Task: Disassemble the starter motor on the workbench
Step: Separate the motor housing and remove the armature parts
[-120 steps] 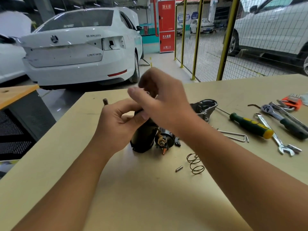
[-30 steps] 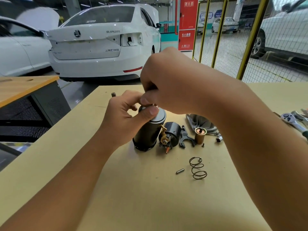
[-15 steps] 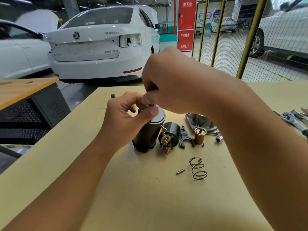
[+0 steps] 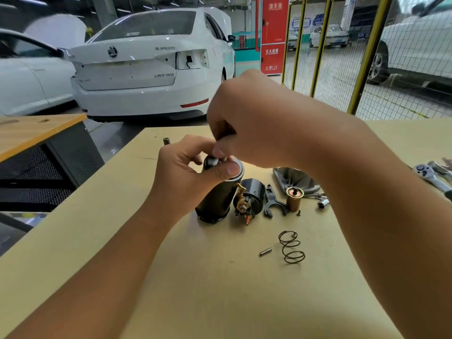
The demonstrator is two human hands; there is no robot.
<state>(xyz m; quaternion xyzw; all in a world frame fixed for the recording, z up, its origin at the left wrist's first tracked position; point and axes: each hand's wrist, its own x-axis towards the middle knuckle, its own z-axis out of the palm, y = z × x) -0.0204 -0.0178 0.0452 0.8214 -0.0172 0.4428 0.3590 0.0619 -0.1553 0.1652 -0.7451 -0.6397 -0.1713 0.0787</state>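
The left hand (image 4: 186,172) grips the upright motor housing (image 4: 215,199); the right hand (image 4: 254,123) pinches something at its top. A slip could tip it toward the solenoid (image 4: 250,199) at three o'clock.

Even, bright lighting throughout. Ceiling strip lights at 11 o'clock; daylight enters beyond the fence (image 4: 325,57) at 1 o'clock. Shadows on the counter (image 4: 220,289) are soft and short, beneath the spring (image 4: 291,247). Mild glare on the white car (image 4: 146,69). Wide-angle bending at the edges. Forearms nearest the lens slightly soft.
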